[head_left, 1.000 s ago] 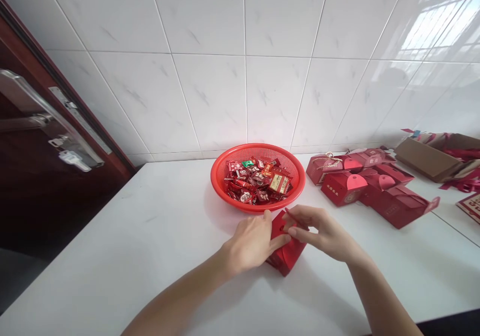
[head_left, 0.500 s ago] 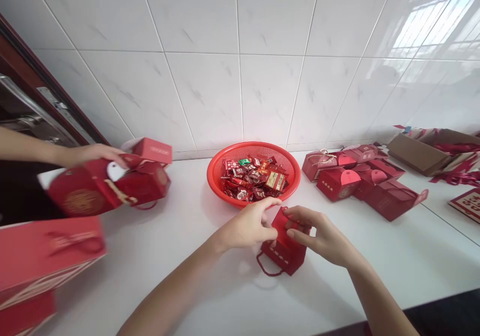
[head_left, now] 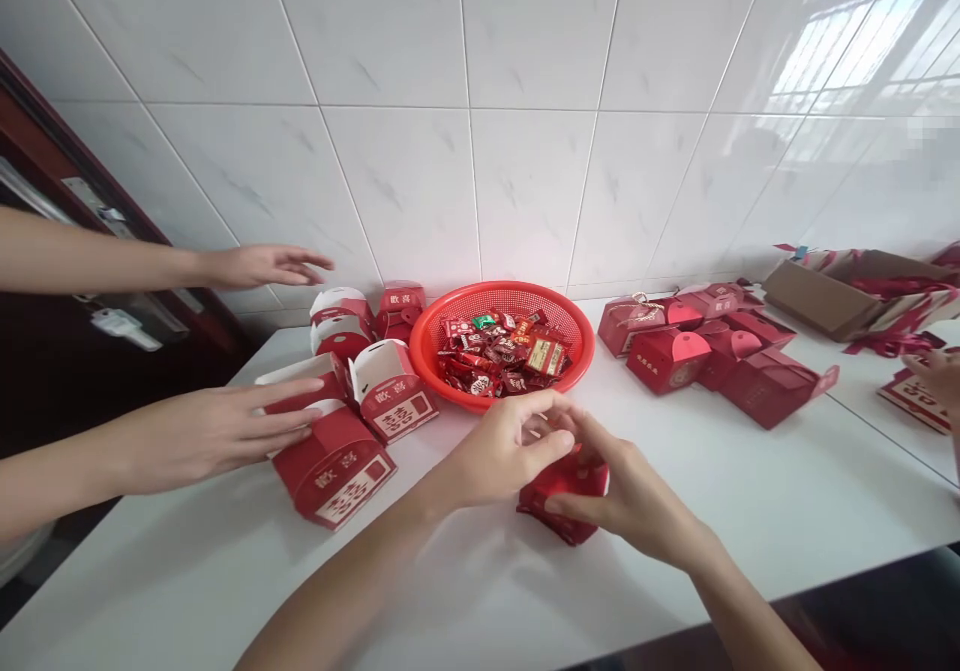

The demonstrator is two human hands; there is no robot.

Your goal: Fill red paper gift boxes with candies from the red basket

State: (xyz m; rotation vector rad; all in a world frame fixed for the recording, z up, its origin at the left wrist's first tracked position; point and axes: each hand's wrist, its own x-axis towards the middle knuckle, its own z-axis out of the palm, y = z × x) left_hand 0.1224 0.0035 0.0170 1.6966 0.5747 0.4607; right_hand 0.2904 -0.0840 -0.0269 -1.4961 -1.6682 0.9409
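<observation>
In front of the basket, a small red gift box (head_left: 559, 506) rests on the white table, its top partly covered by my hands. My left hand (head_left: 510, 451) curls over the box's upper left side, thumb bent toward the top. My right hand (head_left: 622, 481) grips the box from the right, its thumb on the front and its fingers reaching up to meet the left ones. Exactly what the fingertips pinch at the top is hidden. Just behind is a red plastic basket (head_left: 424, 351) with many wrapped candies (head_left: 510, 351).
At left, a co-worker's hands (head_left: 202, 431) are over several red boxes (head_left: 394, 406), some with open tops. More red boxes (head_left: 667, 361) stand right of the basket. Farther right are a cardboard box (head_left: 817, 296) with ribbons and another person's hand (head_left: 937, 376). A tiled wall (head_left: 532, 181) rises behind.
My hands have drawn together over the gift box, hiding its top. The co-worker has set down red boxes at left and let go. Another hand has appeared at far right.
</observation>
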